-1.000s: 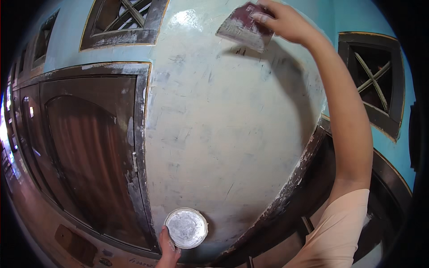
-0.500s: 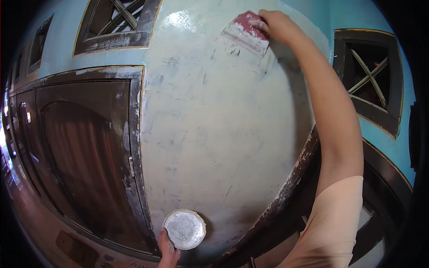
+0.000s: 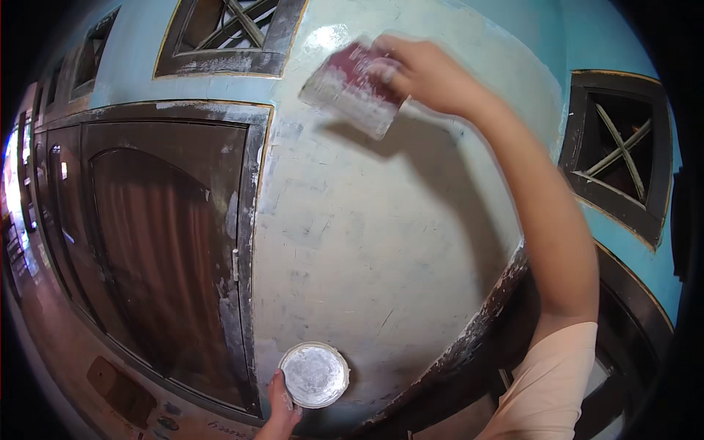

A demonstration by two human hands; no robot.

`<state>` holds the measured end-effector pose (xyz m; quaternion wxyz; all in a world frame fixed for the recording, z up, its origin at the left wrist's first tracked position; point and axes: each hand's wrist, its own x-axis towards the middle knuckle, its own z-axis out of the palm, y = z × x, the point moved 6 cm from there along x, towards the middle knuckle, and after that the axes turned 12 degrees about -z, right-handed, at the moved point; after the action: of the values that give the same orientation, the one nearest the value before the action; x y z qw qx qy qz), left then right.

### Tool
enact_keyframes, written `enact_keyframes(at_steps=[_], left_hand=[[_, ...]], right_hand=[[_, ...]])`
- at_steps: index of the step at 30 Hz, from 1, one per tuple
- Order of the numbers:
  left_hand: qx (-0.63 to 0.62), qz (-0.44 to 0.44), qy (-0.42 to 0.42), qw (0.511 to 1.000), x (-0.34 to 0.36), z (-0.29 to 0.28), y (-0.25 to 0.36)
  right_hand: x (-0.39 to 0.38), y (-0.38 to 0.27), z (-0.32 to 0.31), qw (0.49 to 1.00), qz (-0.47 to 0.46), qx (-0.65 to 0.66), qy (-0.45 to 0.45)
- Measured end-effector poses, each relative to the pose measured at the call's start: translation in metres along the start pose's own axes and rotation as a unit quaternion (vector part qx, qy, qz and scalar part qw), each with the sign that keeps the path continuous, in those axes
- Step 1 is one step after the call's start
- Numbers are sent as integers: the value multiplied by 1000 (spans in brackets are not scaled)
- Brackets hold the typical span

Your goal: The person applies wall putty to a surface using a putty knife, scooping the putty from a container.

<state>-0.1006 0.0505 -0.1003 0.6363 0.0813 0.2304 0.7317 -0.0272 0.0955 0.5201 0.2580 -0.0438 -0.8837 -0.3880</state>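
My right hand [image 3: 422, 77] is raised high, closed around the dark red part of a wide putty scraper [image 3: 348, 88]. Pale putty smears its face, and its light blade edge tilts down to the left. The scraper stands off the wall [image 3: 367, 242], throwing a shadow on it. That wall is coated in cream-white filler with grey patches and scratches. Low in view, my left hand [image 3: 282, 407] grips the rim of a round whitish tub or lid [image 3: 315, 374], its surface coated with white residue. How deep it is cannot be seen.
At left is a dark wooden door [image 3: 161, 242] with a putty-smeared frame; a vent window [image 3: 227, 37] sits above it. Another crossed-bar window [image 3: 620, 154] is at right. A dark, chipped wood edge [image 3: 469, 337] borders the wall. A brown object [image 3: 121, 392] lies lower left.
My right hand and the scraper have moved left and slightly down, and the scraper now stands off the wall. The view has turned a little left. My left hand still holds the round tub or lid.
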Motion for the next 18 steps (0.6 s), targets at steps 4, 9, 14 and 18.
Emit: enact_keyframes(at_steps=[4,9,14,18], left_hand=[[11,-3,29,1000,-2,-6,-2],[9,13,30,999,-2,-27,1],[-10,28,56,998,-10,-19,21],[-11,37,54,998,-6,-26,27]], right_hand=[[-3,-46,83,984,-18,-60,-166],[5,-1,71,956,52,-219,-191],[21,53,11,942,110,-287,-137],[21,85,-32,952,145,-267,-25]])
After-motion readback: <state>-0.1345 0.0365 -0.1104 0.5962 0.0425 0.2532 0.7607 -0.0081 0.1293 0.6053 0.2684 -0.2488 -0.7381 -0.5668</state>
